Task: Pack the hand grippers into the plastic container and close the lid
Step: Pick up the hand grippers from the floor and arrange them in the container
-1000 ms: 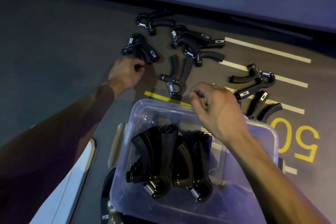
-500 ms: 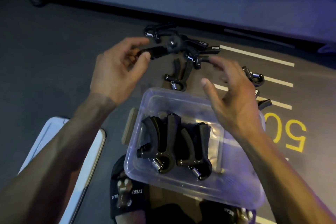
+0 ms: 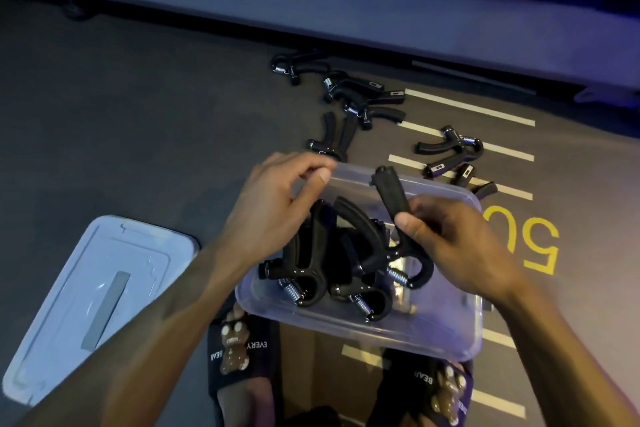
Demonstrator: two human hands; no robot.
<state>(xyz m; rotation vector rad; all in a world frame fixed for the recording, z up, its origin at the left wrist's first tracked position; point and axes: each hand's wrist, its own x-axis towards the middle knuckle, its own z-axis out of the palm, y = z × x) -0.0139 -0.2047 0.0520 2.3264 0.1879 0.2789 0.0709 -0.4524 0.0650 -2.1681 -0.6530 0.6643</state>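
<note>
A clear plastic container (image 3: pixel 450 340) sits on the floor in front of my feet, with several black hand grippers (image 3: pixel 304 263) packed inside, springs toward me. My right hand (image 3: pixel 460 246) grips one handle of another black hand gripper (image 3: pixel 389 194), which hangs tilted over the container's middle, its spring low among the packed ones. Over the container's far left corner hovers my left hand (image 3: pixel 277 204), fingers curled loosely and nothing visibly held. The container's lid (image 3: pixel 104 288) lies flat on the floor to the left.
More loose hand grippers lie on the floor beyond the container: a pile (image 3: pixel 360 100) straight ahead, one alone (image 3: pixel 332 135) near the rim, others (image 3: pixel 450 149) at the right. A yellow "50" (image 3: pixel 533 239) and white lines mark the floor. My slippered feet (image 3: pixel 235 357) are below. A raised ledge (image 3: pixel 346 10) runs along the back.
My left hand picked a gripper from the floor and brought it back. It has passed to my right hand, which now holds it down over the container. The view has shifted.
</note>
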